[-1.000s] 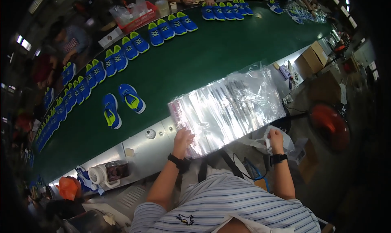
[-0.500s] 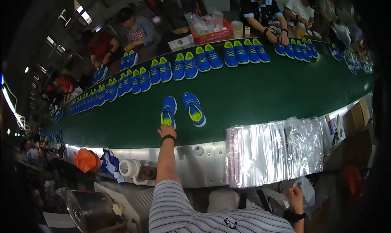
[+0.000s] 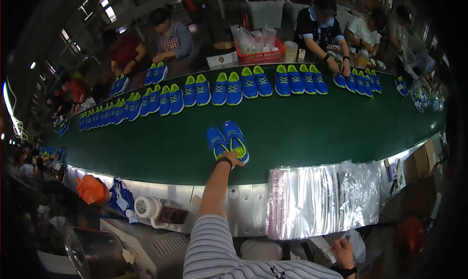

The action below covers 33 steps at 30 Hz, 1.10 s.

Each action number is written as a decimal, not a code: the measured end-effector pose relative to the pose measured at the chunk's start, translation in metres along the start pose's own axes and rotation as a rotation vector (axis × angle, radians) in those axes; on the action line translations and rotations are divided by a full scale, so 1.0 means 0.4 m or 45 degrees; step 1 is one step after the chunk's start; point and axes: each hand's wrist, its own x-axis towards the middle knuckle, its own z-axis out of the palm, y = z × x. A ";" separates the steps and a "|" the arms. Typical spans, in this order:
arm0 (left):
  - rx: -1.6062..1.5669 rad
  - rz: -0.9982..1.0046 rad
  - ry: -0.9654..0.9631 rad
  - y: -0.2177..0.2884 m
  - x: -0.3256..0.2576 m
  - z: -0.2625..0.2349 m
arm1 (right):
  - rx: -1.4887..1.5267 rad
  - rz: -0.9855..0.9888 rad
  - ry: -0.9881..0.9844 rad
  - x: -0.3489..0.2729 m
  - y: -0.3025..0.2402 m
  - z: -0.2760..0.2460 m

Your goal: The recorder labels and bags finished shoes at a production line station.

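Observation:
A pair of blue sneakers with lime-green linings stands side by side on the green belt, the left shoe (image 3: 216, 139) touching the right shoe (image 3: 235, 134), toes pointing away from me. My left hand (image 3: 232, 158) reaches over the heel openings and grips the pair there; part of the left shoe's heel is hidden behind it. Low at the right, close to my body, my right hand (image 3: 343, 252) is curled into a fist with nothing visible in it. Beside that fist is a clear plastic bag (image 3: 358, 246).
A stack of clear plastic bags (image 3: 321, 201) lies on the metal ledge. Along the belt's far side runs a row of blue sneakers (image 3: 227, 89), with co-workers behind. A white jug (image 3: 146, 208) and an orange bag (image 3: 92, 190) sit near the left edge; a red basket (image 3: 261, 55) stands opposite.
The left shoe has moved right, against the other one. My left hand has shifted right from the left shoe's heel to both heels. The view has tilted slightly upward.

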 end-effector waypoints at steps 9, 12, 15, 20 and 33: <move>0.171 0.361 0.812 0.152 -0.278 -0.025 | -0.029 -0.091 -0.063 -0.076 0.012 0.029; 0.256 0.742 1.144 0.204 -0.421 -0.084 | -0.019 -0.152 -0.097 -0.043 -0.007 0.022; 0.298 0.984 1.212 0.259 -0.554 -0.151 | -0.078 -0.182 -0.175 -0.023 -0.064 0.027; 0.321 1.226 1.269 0.348 -0.705 -0.226 | -0.040 -0.225 -0.213 0.028 -0.043 0.025; 0.377 1.254 1.219 0.362 -0.809 -0.219 | 0.050 -0.219 -0.236 0.023 -0.003 0.028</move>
